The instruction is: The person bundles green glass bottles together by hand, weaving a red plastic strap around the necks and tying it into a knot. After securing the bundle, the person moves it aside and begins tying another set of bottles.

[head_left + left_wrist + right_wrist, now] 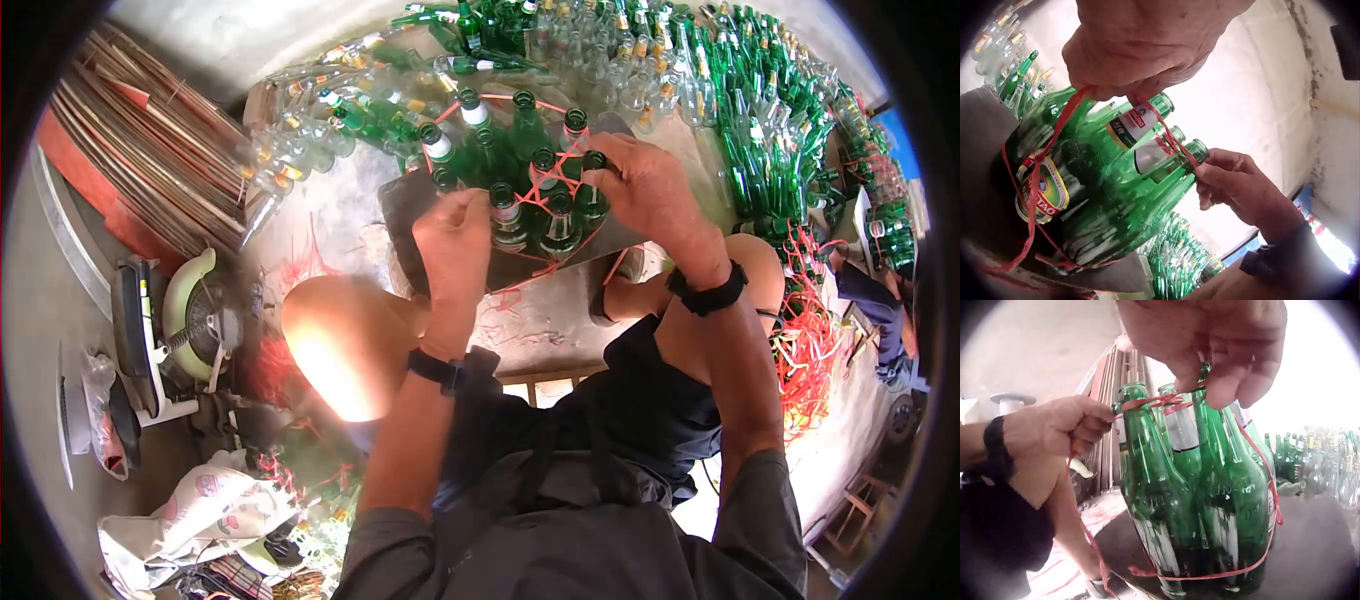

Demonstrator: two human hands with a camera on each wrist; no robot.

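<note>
A cluster of green glass bottles (pixel 487 155) stands upright on a dark flat slab (pixel 404 205) between the person's knees. Red plastic string (pixel 1210 575) loops low around the bottles and crisscrosses between their necks. At the near left of the cluster, the left hand (pixel 452 245) pinches the string, and a loose length hangs below its fingers. The right hand (pixel 645 190) is at a bottle neck on the right side, its thumb and fingers pinching the string there. One bottle in the left wrist view bears a red and yellow oval label (pixel 1044 190).
Many green and clear bottles (pixel 740 110) are piled behind and to the right. Long thin rods (pixel 150 130) lean at the left, above a wheel (pixel 195 310). A tangle of red string (pixel 805 350) lies by the right knee. A white printed sack (pixel 200 510) lies at lower left.
</note>
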